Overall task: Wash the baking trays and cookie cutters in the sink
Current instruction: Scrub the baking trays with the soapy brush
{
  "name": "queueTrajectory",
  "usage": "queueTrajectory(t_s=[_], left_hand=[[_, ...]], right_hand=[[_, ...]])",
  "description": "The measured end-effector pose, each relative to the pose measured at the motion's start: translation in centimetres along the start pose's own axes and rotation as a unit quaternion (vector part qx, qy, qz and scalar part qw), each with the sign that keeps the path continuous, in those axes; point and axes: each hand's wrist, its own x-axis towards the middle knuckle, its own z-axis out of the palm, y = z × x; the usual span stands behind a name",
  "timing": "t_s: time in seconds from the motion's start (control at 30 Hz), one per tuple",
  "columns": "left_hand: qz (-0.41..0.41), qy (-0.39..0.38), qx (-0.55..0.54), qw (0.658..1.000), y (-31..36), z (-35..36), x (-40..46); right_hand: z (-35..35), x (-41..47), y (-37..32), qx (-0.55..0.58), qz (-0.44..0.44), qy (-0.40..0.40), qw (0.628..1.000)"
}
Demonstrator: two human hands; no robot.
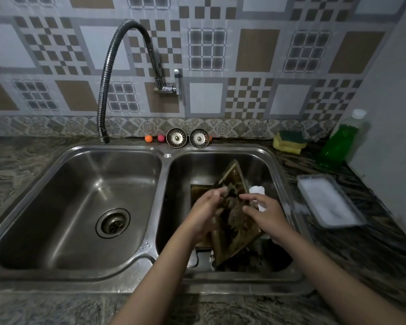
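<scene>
A dirty baking tray (234, 207) is propped on edge in the right basin of the sink (164, 156), probably to expose its face. It is gripped by the left hand (205, 213) while the right hand (265, 214) rests open-fingered against it.

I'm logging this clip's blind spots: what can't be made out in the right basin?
Head view only:
- Right basin floor and drain: hidden by the tilted baking tray and both hands.
- White object behind the tray: mostly covered by the right hand; identity unclear.
- Left hand grip: blurred, fingers overlap the tray.
- Cookie cutters: none distinguishable in the dark clutter below the tray.
</scene>
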Motion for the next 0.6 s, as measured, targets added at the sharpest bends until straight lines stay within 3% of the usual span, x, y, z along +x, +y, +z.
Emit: queueTrajectory(t_s=[0.17, 0.37, 0.43, 0.53, 0.6], left_hand=[[-0.029, -0.046, -0.027, 0.998, 1.0, 1.5, 0.3], [0.037, 0.014, -0.024, 0.999, 0.4, 0.6, 0.0], [0.092, 0.06, 0.034, 0.993, -0.2, -0.1, 0.0], [0.14, 0.08, 0.059, 0.985, -0.9, -1.6, -0.2], [0.148, 0.076, 0.039, 0.985, -1.3, -2.2, -0.9]], right_hand=[[1.0, -0.9, -0.4, 0.024, -0.023, -0.05, 0.998], [2.1, -0.1, -1.1, 0.114, 0.012, -0.044, 0.992], [2.3, 0.0, -1.2, 0.128, 0.021, -0.061, 0.99], [1.5, 1.5, -1.3, -0.067, -0.021, -0.043, 0.997], [0.3, 3.1, -2.3, -0.205, -0.056, -0.007, 0.977]])
